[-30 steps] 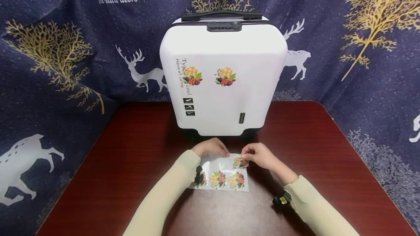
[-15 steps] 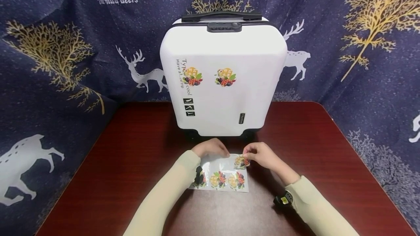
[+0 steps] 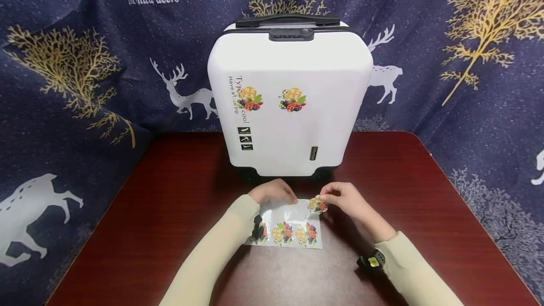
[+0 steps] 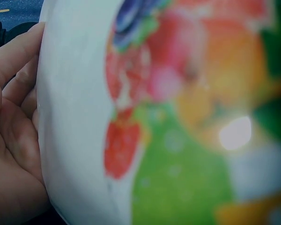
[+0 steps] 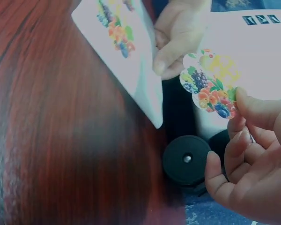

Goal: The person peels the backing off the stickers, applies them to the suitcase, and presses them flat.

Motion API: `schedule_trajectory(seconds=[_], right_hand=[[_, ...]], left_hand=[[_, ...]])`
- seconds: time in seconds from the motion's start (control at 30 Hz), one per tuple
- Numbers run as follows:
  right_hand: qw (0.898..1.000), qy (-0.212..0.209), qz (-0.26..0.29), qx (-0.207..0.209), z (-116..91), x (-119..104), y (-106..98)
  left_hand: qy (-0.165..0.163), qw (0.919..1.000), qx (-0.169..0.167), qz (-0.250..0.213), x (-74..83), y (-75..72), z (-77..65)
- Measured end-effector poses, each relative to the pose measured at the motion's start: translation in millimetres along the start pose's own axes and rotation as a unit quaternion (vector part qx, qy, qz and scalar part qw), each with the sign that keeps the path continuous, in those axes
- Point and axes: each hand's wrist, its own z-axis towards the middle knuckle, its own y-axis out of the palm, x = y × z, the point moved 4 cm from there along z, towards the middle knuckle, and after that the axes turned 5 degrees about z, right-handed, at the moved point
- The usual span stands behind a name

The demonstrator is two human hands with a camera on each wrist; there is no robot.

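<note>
Between thumb and forefinger, my right hand [image 3: 346, 200] pinches a round fruit sticker [image 5: 210, 86] with a scalloped edge. The sticker is free of its sheet and overlaps the sheet's upper right corner in the head view. My left hand [image 3: 275, 191] grips the far edge of the white sticker sheet [image 3: 289, 214], which is raised at a slant above the table. A row of fruit stickers [image 3: 283, 233] runs along the sheet's near side, partly covered by the left wrist. Behind both hands stands a white suitcase [image 3: 293, 131] bearing two matching stickers, a left one [image 3: 250, 100] and a middle one [image 3: 292, 101].
The suitcase stands upright on a dark red table [image 3: 170, 211], its black wheel [image 5: 186, 159] near the right hand in the right wrist view. A blue cloth [image 3: 178, 41] with deer and trees hangs behind. Each wrist wears a black strapped device [image 3: 374, 259].
My right hand has moved slightly right and up, lifting the fruit sticker away from the sheet. My left hand and the suitcase stay where they were.
</note>
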Motion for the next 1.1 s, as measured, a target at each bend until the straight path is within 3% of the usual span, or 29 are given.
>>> schedule_trajectory(seconds=[0.2, 0.37, 0.53, 0.8, 1.1], right_hand=[[0.993, 0.009, 0.119, 0.012, -6, -5, -4], [0.984, 0.013, 0.176, 0.030, -11, -12, -10], [0.969, 0.031, 0.238, 0.051, -16, -18, -18], [0.963, 0.001, 0.257, 0.078, -21, -36, -29], [0.957, -0.005, 0.267, 0.112, -23, -53, -41]], left_hand=[[-0.021, 0.9994, 0.015, -0.025, -2.1, 1.7, -0.4], [-0.033, 0.9988, 0.025, -0.026, -1.6, 1.9, -3.0], [-0.025, 0.9986, 0.019, -0.043, -2.1, 2.5, -3.4], [-0.016, 0.9989, 0.020, -0.041, -3.1, 2.9, -4.7], [-0.022, 0.9985, 0.016, -0.047, -3.6, 3.3, -6.2]])
